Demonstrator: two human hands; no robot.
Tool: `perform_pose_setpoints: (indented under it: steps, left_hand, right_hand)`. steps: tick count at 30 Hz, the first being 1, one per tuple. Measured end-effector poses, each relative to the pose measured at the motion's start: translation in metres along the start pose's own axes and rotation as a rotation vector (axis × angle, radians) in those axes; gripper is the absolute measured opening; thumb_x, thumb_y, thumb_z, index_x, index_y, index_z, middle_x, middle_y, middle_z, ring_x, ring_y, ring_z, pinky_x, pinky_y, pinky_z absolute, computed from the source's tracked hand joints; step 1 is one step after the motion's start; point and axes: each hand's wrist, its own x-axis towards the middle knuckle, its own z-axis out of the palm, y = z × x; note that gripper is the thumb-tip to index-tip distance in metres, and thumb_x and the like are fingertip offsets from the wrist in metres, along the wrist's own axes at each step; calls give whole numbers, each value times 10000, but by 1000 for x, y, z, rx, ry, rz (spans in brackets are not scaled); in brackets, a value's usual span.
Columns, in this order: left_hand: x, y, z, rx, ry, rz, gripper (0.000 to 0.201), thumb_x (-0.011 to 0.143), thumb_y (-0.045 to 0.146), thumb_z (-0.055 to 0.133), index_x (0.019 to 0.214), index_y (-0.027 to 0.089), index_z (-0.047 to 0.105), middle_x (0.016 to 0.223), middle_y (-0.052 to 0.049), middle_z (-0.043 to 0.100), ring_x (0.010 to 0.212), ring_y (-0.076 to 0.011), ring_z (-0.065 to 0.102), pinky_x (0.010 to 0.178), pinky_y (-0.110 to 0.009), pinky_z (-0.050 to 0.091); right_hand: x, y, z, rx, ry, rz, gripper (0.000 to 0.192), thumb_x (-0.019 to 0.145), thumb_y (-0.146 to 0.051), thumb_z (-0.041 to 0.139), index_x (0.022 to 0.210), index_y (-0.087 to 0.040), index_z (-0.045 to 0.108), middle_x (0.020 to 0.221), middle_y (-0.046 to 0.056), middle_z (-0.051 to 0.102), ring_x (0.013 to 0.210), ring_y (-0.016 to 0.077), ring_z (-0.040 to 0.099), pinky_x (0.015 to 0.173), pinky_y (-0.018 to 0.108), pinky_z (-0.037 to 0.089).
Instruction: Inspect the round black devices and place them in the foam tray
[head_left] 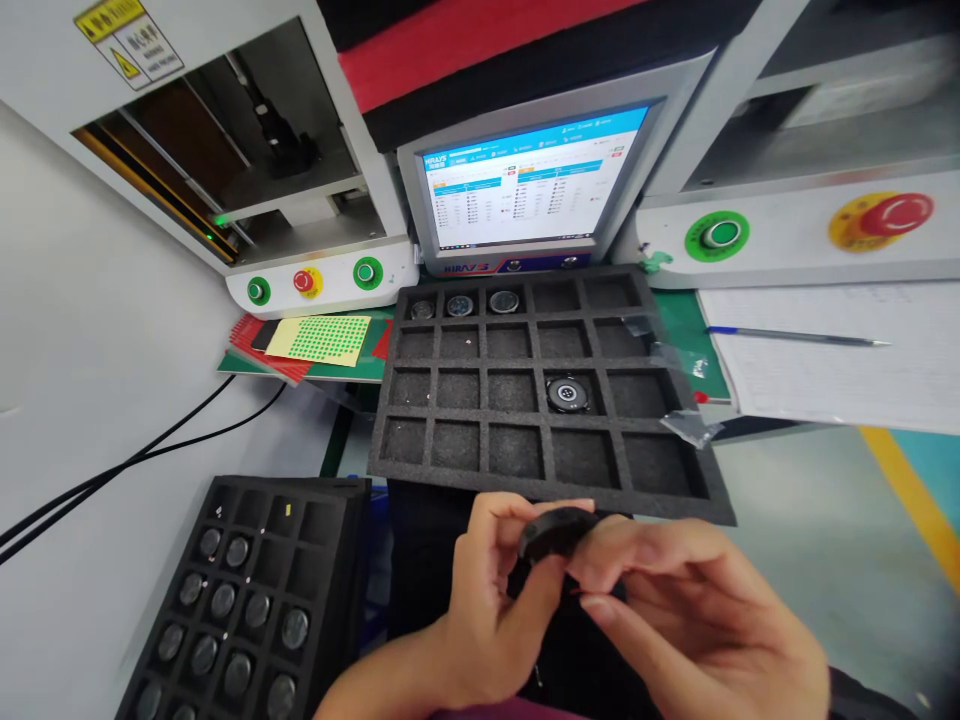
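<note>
My left hand (499, 600) is closed around a dark round watch body (559, 530), held tilted below the front edge of the foam tray. Close against that watch is my right hand (690, 600), its thumb and forefinger brought together at the lower side. A tiny bit of red shows between those fingertips, too small to name. The black foam tray (454, 447) has square pockets. One watch body (568, 393) lies back side up in it, its round sensor showing. Three more round watch bodies (460, 306) sit in the tray's far left row.
At lower left, another foam tray (300, 570) holds several watch bodies. Behind stand a monitor (540, 185) and machines with green buttons (724, 234) and red stop buttons (900, 213). A green-dot sticker sheet (319, 340) lies left; a pen (799, 337) rests on paper at right.
</note>
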Motion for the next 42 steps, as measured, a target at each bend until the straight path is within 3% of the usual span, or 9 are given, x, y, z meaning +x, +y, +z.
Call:
perform_pose_setpoints:
  steps: [4,7,10,12,15,22,31,42]
  left_hand:
    - [3,13,-16,269,-306,116,526,985,183,469,1493,276,370,1457,-109,533,1280,-245,565,1078,-377,463]
    - [8,17,-23,294,-383,125,545,986,217,488,1514,254,355,1385,-135,596,1194,-251,629,1018,-368,513]
    - [10,16,-24,176,-341,57,538,945,268,616,1457,276,451,1231,-117,697,986,-216,721,876,-320,588]
    - [11,15,-24,147,-285,51,573,894,298,691,1429,300,486,1245,-111,692,941,-213,735,857,-329,599]
    - [14,17,-25,274,-242,138,613,861,329,726,1427,318,492,1268,-108,683,1006,-229,721,928,-365,573]
    - [18,20,-28,443,-265,346,569,886,254,699,1422,282,507,1296,-129,663,1147,-241,664,963,-349,560]
    - [18,25,-26,449,-252,360,547,862,240,725,1381,274,556,1244,-137,691,1080,-236,701,916,-322,589]
    - [21,26,-28,462,-272,391,620,862,228,720,1425,341,487,1257,-133,680,1042,-240,713,837,-350,625]
  right_hand:
    - [4,-4,-10,57,-13,82,185,839,-146,736,909,-263,611,738,-21,662,692,102,654,690,159,564]
    - [5,-8,-9,157,43,206,205,801,-242,804,868,-262,611,700,-39,645,651,91,633,652,150,549]
    - [6,-13,-3,250,134,343,290,728,-276,867,831,-256,597,667,-58,623,621,91,607,640,173,538]
    - [7,-14,1,295,143,403,322,689,-275,890,799,-246,588,641,-58,610,607,97,592,637,190,529]
    - [8,-16,3,353,166,465,353,656,-278,904,765,-236,571,616,-56,596,588,93,569,608,182,499]
    - [7,-25,6,412,220,646,537,557,-314,958,911,-259,558,596,-86,565,514,71,541,537,164,468]
    - [6,-23,5,416,181,681,510,579,-312,946,837,-226,514,583,-85,532,523,49,478,532,132,423]
    - [5,-21,2,390,127,684,497,618,-294,922,865,-244,493,587,-89,539,527,69,483,528,165,415]
